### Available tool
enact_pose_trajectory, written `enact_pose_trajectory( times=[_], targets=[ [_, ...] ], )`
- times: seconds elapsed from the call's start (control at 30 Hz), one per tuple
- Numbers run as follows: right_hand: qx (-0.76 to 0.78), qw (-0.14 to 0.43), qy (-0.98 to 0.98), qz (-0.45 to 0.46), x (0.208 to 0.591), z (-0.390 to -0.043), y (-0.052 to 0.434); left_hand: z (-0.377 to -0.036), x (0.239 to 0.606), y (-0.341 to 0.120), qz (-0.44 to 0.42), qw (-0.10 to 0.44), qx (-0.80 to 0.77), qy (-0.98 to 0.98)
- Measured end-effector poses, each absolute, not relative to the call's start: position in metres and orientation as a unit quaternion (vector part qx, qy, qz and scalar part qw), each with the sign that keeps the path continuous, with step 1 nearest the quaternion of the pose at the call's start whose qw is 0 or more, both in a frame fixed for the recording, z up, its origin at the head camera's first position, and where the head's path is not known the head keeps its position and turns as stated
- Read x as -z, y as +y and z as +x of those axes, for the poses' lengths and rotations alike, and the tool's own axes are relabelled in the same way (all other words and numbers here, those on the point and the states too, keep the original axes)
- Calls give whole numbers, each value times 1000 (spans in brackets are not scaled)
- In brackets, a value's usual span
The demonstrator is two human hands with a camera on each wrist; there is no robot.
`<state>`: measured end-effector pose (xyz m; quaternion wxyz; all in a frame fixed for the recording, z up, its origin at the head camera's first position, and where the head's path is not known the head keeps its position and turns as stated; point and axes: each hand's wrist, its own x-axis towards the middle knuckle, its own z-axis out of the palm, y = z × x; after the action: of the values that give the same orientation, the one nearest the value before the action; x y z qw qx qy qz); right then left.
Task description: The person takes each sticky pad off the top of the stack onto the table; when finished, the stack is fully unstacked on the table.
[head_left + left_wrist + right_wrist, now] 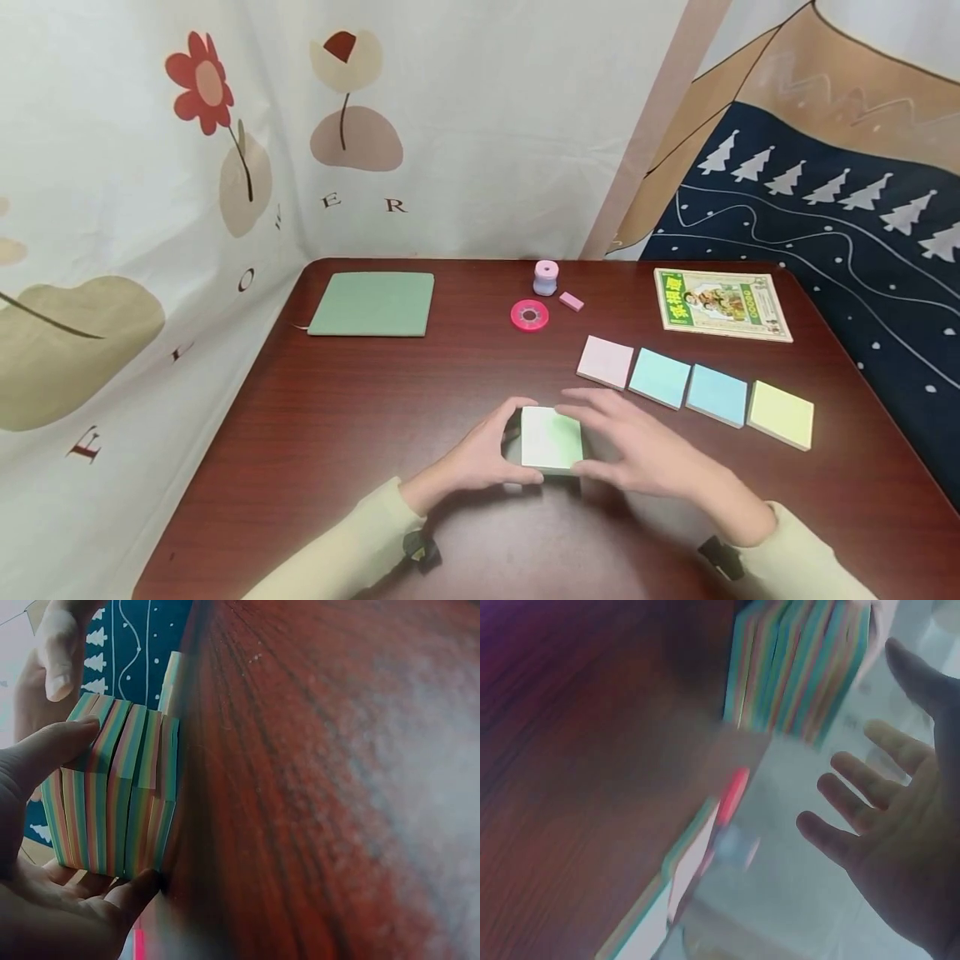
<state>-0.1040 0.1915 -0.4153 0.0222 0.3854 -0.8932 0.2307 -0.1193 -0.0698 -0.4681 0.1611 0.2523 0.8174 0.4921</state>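
A thick block of sticky notes [552,440] sits on the dark red table [360,417], near the front edge and close to the person. Its top sheet is pale green. The left wrist view shows its side, with many thin stripes of colour, split into a few stacks.

The left hand [480,457] holds the block, with the thumb curled on one side and the fingers on the other. The right hand [637,446] is beside the block with its fingers spread and straight. The head view does not show for sure if it touches the block. The right wrist view is blurry, and there the fingers look apart from it.

Just behind the right hand lies a row of four flat pads: a pink pad [606,362], a blue-green pad [660,377], a blue pad [717,395] and a yellow pad [781,414].

Farther back are a pink tape roll [529,315], a small purple pot [546,277] and a little pink eraser [571,301]. A green mat [372,303] lies at the back left. A picture book [720,303] lies at the back right; its words are too small to read.
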Motion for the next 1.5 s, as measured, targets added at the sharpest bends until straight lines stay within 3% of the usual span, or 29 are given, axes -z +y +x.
enact_pose_trajectory(
  times=[0.3,0.87,1.1,1.27,1.5],
  targets=[
    [-209,-29,-894,394,422,-105,162,-118,467,-70,254,156,-460,836],
    [-241,-61,-894,372,403,-121,165,-117,467,-70,248,145,-462,839],
    [-272,-39,-907,318,396,-159,175,-118,468,-70,242,154,-487,825],
    [-255,-28,-917,305,413,-195,173,-117,468,-70,241,164,-513,807],
    [-199,-55,-931,302,440,-227,162,-117,468,-69,243,161,-507,811]
  ],
)
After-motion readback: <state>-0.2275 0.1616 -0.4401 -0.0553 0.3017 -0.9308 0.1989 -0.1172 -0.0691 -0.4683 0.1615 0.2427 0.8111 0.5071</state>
